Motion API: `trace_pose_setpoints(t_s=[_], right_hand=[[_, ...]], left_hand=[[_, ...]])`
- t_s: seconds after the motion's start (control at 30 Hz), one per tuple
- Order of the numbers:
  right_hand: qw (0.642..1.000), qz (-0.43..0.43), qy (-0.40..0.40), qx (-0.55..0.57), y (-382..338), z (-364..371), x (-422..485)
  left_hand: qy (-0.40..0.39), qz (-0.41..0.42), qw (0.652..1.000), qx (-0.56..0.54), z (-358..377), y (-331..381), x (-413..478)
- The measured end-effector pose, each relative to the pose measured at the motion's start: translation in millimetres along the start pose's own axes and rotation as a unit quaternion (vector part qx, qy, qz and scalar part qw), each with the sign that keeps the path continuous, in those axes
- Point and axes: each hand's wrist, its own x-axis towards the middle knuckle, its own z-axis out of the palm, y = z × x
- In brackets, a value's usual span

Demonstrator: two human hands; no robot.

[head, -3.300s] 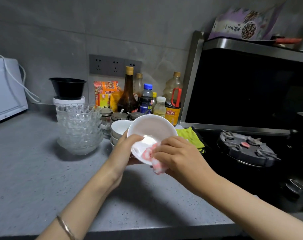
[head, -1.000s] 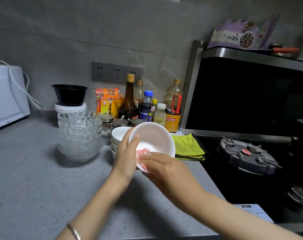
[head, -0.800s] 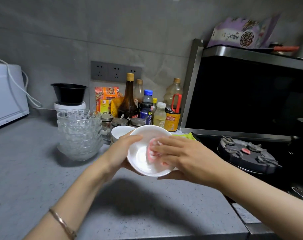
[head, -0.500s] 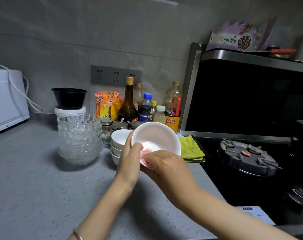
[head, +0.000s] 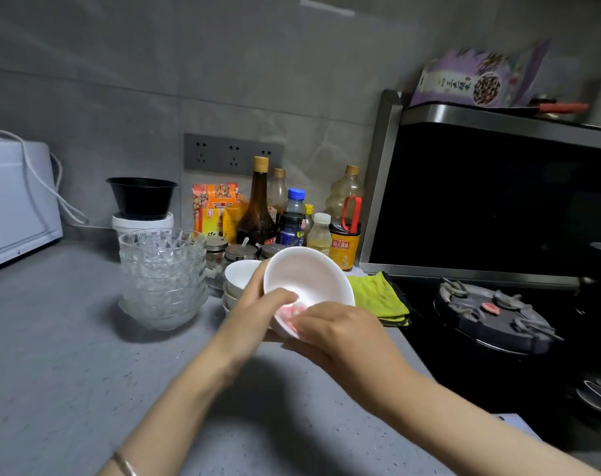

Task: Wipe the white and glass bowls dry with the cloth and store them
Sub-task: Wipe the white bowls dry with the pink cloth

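My left hand (head: 257, 310) grips a white bowl (head: 309, 276) by its left rim, thumb inside, and holds it tilted toward me above the grey counter. My right hand (head: 340, 334) pinches a pink and white cloth (head: 290, 312) against the bowl's near inner edge; most of the cloth is hidden under the fingers. Behind the held bowl stands a short stack of white bowls (head: 239, 274). A stack of several cut-glass bowls (head: 163, 273) sits to their left.
Bottles and spice jars (head: 293, 218) line the wall behind the bowls. A yellow-green cloth (head: 381, 297) lies by the black stove (head: 494, 314). A black bowl on a white tub (head: 141, 201) and a white appliance (head: 14, 201) stand at the left.
My right hand rubbed the cloth around inside the bowl, from the near edge to the middle and back to the near edge. My left hand tipped the bowl flatter, then up again.
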Motion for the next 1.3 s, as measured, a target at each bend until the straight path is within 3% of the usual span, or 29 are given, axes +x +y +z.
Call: trace_pose_setpoints(t_s=[0.07,0.17,0.33,0.4,0.53,0.63,0.7,0.8,0.93,1.07,1.17,1.3], right_hand=[[0.995,0.074,0.035,0.049,-14.1,0.8,9.4],[0.994,0.064,-0.037,0.085,-15.2,1.3,3.8],[0.982,-0.13,-0.13,0.031,11.9,-7.3,-13.0],[0.979,-0.155,-0.131,-0.021,15.0,-4.8,-14.7],[0.996,-0.041,-0.075,-0.008,-3.9,-3.6,-4.9],[0.994,0.083,-0.013,0.071,-24.5,-4.4,8.5],[0.985,0.114,-0.049,0.119,-30.5,-2.7,6.8],[0.973,0.09,-0.145,0.153,-21.9,-10.4,-6.6],[0.976,-0.081,-0.195,-0.046,11.5,-27.6,-15.7],[0.927,-0.22,-0.223,-0.204,35.6,-40.8,0.2],[0.923,-0.211,-0.225,-0.229,34.0,-45.8,8.0],[0.948,-0.086,-0.263,-0.157,7.6,-33.5,-6.0]], left_hand=[[0.072,0.031,0.996,-0.041,10.3,-10.0,0.3],[0.1,0.023,0.994,-0.024,6.4,-1.9,0.7],[-0.09,-0.066,0.984,0.136,-27.6,19.8,-4.1],[-0.11,-0.073,0.982,0.135,-33.1,15.5,-3.2],[-0.057,-0.021,0.998,-0.012,-18.7,-1.9,-6.9],[0.042,0.034,0.996,-0.067,3.8,-18.6,-7.7],[0.095,0.065,0.991,-0.072,7.0,-23.3,-5.7],[0.088,0.077,0.993,-0.027,-2.7,-15.4,-2.2],[0.0,0.024,0.998,0.054,-18.1,2.2,-2.4],[-0.171,-0.011,0.98,0.106,-24.5,9.5,0.4],[-0.193,-0.019,0.977,0.086,-25.0,7.9,4.2],[-0.116,0.024,0.993,0.03,-14.4,4.7,0.1]])
